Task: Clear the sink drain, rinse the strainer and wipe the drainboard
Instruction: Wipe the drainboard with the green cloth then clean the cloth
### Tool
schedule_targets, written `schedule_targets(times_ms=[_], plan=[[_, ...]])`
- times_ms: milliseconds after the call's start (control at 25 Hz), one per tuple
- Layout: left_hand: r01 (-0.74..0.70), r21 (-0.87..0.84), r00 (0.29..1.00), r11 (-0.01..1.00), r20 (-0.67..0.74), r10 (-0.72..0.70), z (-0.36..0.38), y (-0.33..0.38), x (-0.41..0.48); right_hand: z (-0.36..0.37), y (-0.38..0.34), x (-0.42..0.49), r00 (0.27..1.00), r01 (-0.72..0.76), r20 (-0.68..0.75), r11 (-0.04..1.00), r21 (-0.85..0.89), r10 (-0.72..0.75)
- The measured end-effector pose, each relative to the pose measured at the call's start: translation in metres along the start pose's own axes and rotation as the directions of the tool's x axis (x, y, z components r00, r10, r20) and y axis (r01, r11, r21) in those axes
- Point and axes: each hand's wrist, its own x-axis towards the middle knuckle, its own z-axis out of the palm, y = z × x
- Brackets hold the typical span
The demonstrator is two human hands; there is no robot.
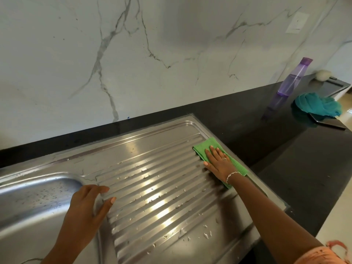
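Observation:
The ribbed steel drainboard (152, 187) fills the middle of the view, dotted with water drops. At its far right end a folded green cloth (205, 144) lies flat, and my right hand (217, 161) presses on it with straight fingers. My left hand (89, 202) rests with relaxed fingers on the drainboard's left end, beside the sink basin (34, 197). Only a corner of the basin shows; the drain and the strainer are out of view.
A black countertop (285, 149) runs behind and to the right of the drainboard. On it stand a purple bottle (291, 79), a crumpled teal cloth (318, 104) over a dark flat object, and a white round thing (322, 74). A marble wall (133, 54) rises behind.

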Motion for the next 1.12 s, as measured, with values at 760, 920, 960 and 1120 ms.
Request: schedule_targets(times_ms=[760, 920, 960, 1120], plan=[[0.009, 0.049, 0.998, 0.999, -0.059, -0.006, -0.014, -0.020, 0.012, -0.026, -0.036, 0.143, 0.995, 0.081, -0.049, 0.991, -0.106, -0.086], [0.054, 0.045, 0.997, 0.998, -0.056, -0.051, -0.011, -0.021, 0.010, -0.016, -0.034, 0.138, 0.989, 0.101, -0.099, 0.989, -0.105, -0.111], [0.051, 0.037, 0.997, 0.998, -0.053, -0.049, -0.010, -0.021, 0.010, -0.014, -0.037, 0.138, 0.989, 0.088, -0.111, 0.992, -0.086, -0.097], [0.055, 0.007, 0.994, 0.998, -0.090, -0.054, -0.013, -0.021, 0.007, -0.008, -0.047, 0.137, 0.987, 0.048, -0.147, 0.996, -0.074, -0.058]])
